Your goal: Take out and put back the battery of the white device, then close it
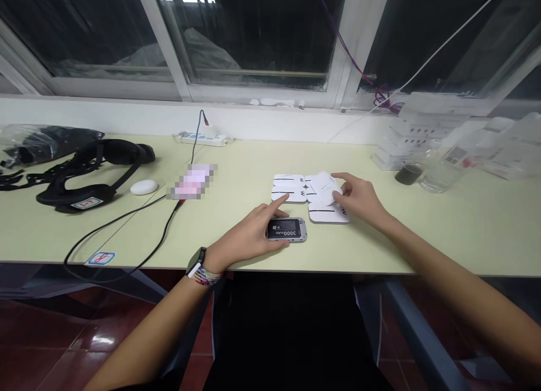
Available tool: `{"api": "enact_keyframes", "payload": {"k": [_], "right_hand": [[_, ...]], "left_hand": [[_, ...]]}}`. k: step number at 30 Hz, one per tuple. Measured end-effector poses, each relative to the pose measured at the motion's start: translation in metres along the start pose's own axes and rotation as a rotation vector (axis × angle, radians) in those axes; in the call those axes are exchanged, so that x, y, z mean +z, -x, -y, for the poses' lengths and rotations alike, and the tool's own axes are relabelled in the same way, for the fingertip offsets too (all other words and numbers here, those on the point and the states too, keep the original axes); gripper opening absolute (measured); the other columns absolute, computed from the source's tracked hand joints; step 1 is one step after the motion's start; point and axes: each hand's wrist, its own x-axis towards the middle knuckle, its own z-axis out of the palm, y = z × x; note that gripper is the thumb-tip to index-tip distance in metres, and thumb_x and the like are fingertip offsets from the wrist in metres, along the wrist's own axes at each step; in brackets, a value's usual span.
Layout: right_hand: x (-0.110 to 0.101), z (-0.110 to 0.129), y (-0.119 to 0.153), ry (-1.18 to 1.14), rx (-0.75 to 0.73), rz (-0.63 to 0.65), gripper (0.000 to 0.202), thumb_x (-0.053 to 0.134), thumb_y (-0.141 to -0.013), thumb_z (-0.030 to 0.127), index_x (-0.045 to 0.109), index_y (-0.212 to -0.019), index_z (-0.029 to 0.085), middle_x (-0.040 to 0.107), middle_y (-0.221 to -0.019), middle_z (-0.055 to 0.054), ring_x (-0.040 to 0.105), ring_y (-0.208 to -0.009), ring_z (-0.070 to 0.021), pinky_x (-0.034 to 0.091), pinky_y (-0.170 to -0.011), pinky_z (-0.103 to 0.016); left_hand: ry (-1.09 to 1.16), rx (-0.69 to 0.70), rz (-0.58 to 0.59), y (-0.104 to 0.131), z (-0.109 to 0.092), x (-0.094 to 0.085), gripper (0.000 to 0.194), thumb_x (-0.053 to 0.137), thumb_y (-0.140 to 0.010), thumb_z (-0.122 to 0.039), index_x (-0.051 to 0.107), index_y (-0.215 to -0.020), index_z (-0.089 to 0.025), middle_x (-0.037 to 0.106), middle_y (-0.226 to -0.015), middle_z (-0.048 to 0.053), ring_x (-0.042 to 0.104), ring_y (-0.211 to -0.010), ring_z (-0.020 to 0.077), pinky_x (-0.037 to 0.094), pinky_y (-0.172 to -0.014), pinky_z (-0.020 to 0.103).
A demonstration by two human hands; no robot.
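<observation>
Two hands over the table [253,160]. Left hand [249,232] closes around one end of the gadget [303,231], which lies flat, battery [284,228] exposed, near the table's front edge. Right hand [359,196] pinches a white cover [324,188] between thumb and fingers, over white cases [289,186] with black markings.

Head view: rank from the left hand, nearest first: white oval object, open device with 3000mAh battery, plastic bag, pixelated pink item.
From the left hand:
1. Open device, touching, between thumb and fingers
2. Pixelated pink item, left, further back
3. White oval object, farther left
4. Plastic bag, back left
</observation>
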Motion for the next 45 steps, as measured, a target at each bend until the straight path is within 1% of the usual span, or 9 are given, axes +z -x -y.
{"api": "enact_keyframes", "payload": {"k": [2,9,15,19,22,26,29,36,45], "right_hand": [[0.002,-0.003,0.002,0.048,0.011,0.01,0.058,0.064,-0.083,0.027,0.072,-0.139,0.018,0.067,-0.076,-0.001,0.061,-0.071,-0.021,0.047,-0.069,-0.034],[0.0,0.0,0.004,0.14,0.146,0.134,0.046,0.064,-0.085,0.032,0.076,-0.128,0.018,0.06,-0.068,0.0,0.053,-0.062,-0.0186,0.032,-0.058,-0.032],[-0.002,0.001,0.005,0.193,0.16,0.189,0.045,0.066,-0.086,0.034,0.078,-0.126,0.018,0.066,-0.07,-0.002,0.058,-0.065,-0.0204,0.036,-0.059,-0.032],[0.0,0.006,0.007,0.237,0.129,0.151,0.034,0.065,-0.089,0.034,0.081,-0.116,0.019,0.067,-0.07,-0.003,0.057,-0.064,-0.0203,0.036,-0.06,-0.032],[0.007,0.021,0.013,0.188,-0.04,0.199,0.024,0.061,-0.093,0.029,0.08,-0.105,0.02,0.067,-0.069,-0.001,0.056,-0.063,-0.0179,0.036,-0.062,-0.032],[0.025,0.055,0.022,0.089,-0.462,0.442,0.015,0.059,-0.09,0.015,0.074,-0.089,0.02,0.067,-0.073,0.001,0.056,-0.067,-0.0136,0.035,-0.066,-0.029],[0.044,0.08,0.019,0.027,-0.681,0.603,0.016,0.057,-0.088,0.009,0.068,-0.086,0.02,0.066,-0.078,0.003,0.052,-0.068,-0.0112,0.033,-0.065,-0.028],[0.076,0.103,-0.009,0.062,-0.771,0.727,0.007,0.06,-0.086,0.015,0.059,-0.084,0.021,0.057,-0.068,0.005,0.048,-0.062,-0.0119,0.027,-0.061,-0.03],[0.082,0.115,-0.019,0.13,-0.829,0.811,0.019,0.065,-0.083,0.025,0.048,-0.074,0.022,0.053,-0.065,0.005,0.041,-0.059,-0.0127,0.02,-0.06,-0.033]], "left_hand": [[-0.006,-0.003,0.001,0.0,-0.001,0.0,0.098,0.079,-0.094,-0.037,0.023,-0.174,-0.037,0.068,-0.147,0.008,0.059,-0.139,0.0329,0.048,-0.117,0.052],[-0.063,-0.029,0.01,0.005,0.003,-0.007,0.101,0.083,-0.09,-0.041,0.027,-0.173,-0.035,0.061,-0.153,0.009,0.054,-0.145,0.0343,0.044,-0.122,0.055],[-0.065,-0.088,0.012,0.021,0.001,-0.02,0.095,0.08,-0.091,-0.039,0.03,-0.171,-0.036,0.06,-0.154,0.009,0.052,-0.148,0.0363,0.044,-0.124,0.058],[-0.039,-0.106,0.011,0.025,0.002,-0.022,0.089,0.078,-0.093,-0.036,0.032,-0.17,-0.037,0.064,-0.151,0.008,0.055,-0.146,0.0355,0.044,-0.123,0.057],[-0.038,-0.112,0.014,0.025,0.006,-0.02,0.087,0.076,-0.096,-0.037,0.031,-0.171,-0.037,0.064,-0.152,0.008,0.055,-0.147,0.0354,0.043,-0.124,0.057],[-0.017,-0.097,0.018,0.023,0.011,-0.019,0.09,0.077,-0.096,-0.036,0.029,-0.171,-0.039,0.064,-0.152,0.007,0.055,-0.147,0.0337,0.042,-0.125,0.055],[0.023,-0.097,0.018,0.022,0.014,-0.018,0.094,0.079,-0.095,-0.035,0.026,-0.172,-0.038,0.065,-0.151,0.007,0.057,-0.146,0.0322,0.041,-0.126,0.054],[0.06,-0.19,0.007,0.02,0.017,-0.018,0.103,0.083,-0.089,-0.042,0.025,-0.174,-0.034,0.042,-0.174,0.011,0.043,-0.159,0.037,0.039,-0.129,0.056],[0.158,-0.235,0.006,0.017,0.018,-0.018,0.108,0.087,-0.084,-0.037,0.027,-0.173,-0.033,0.05,-0.169,0.01,0.055,-0.15,0.0356,0.044,-0.126,0.05]]}}
